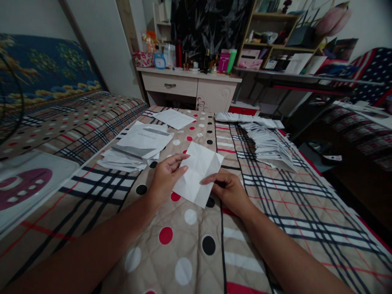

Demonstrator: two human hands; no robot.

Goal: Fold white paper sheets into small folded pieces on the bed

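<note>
A creased white sheet of paper (197,171) is held tilted above the bedspread between my two hands. My left hand (171,171) pinches its left edge between thumb and fingers. On the right side, my right hand (228,188) grips the paper, its index finger across the front and the thumb lower down. Left of the paper lies a loose stack of printed sheets (143,141) with grey bands. To the right, a fanned row of folded papers (268,143) leans over on the plaid part of the cover.
A single white sheet (174,118) and a row of folded papers (249,119) lie farther back. A white bag with a purple print (33,183) rests at left. Behind the bed stands a white dresser (171,83) with bottles and boxes, beside a shelf unit (272,30).
</note>
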